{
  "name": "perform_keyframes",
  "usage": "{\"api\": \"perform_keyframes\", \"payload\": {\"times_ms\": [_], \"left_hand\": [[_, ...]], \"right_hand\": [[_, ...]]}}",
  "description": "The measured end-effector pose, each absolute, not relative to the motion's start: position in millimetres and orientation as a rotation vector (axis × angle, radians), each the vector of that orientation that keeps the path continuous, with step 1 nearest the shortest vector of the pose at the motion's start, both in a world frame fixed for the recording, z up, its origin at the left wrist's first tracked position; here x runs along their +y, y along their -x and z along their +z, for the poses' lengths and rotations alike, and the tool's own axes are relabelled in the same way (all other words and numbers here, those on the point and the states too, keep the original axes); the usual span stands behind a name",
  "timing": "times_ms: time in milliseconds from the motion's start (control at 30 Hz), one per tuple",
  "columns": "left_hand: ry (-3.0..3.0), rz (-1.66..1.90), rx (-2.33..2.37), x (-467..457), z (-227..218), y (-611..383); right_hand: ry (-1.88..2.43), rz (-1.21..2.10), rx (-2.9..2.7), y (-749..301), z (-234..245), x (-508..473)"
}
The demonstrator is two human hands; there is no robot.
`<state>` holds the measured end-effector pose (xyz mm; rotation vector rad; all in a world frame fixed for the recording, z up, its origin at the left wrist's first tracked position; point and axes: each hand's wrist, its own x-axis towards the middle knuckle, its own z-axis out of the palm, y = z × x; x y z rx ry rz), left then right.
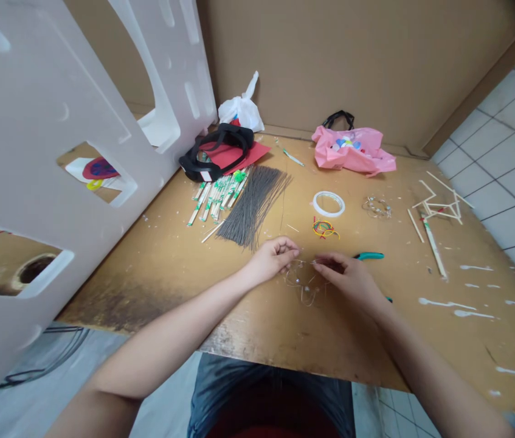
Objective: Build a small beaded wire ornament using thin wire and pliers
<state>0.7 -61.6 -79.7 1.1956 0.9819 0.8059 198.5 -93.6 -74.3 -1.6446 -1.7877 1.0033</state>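
Observation:
Between my two hands hangs a tangle of thin wire (pixel 305 293) bent into loops, low over the wooden table. My left hand (pixel 278 257) pinches one end of it with thumb and forefinger. Facing it, my right hand (pixel 346 274) pinches the wire at the other side, fingers pressed together. Pliers with teal handles (pixel 370 256) lie partly hidden behind my right hand. Just beyond my hands are a small heap of coloured rubber bands (pixel 324 229) and a white roll of tape (pixel 329 204). Farther right rests another coil of thin wire (pixel 377 207).
Left of centre lie a bundle of dark wires (pixel 257 204), paper-wrapped chopsticks (pixel 218 198) and a black headset strap (pixel 216 152). A pink bag (pixel 352 149) and a white bag (pixel 241 109) stand at the back. Joined sticks (pixel 442 210) lie right. A white plastic panel (pixel 102 121) borders the left.

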Motion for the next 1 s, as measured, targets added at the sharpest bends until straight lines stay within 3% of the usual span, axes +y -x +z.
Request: {"api": "perform_keyframes", "payload": {"times_ms": [233,533,1000], "left_hand": [[-1.088,0.769,0.958,-59.7,-80.2,0.3],[-1.292,0.725,0.888,-70.5,-80.6,-4.3],[-1.541,0.71,0.91,-78.4,-76.8,-5.8]], "right_hand": [[1.529,1.207,-1.483,-200.4,-71.0,-85.8],[1.607,1.131,-1.783,-195.0,-61.5,-90.7],[1.539,0.625,-2.091,-189.2,-65.6,-93.1]]}}
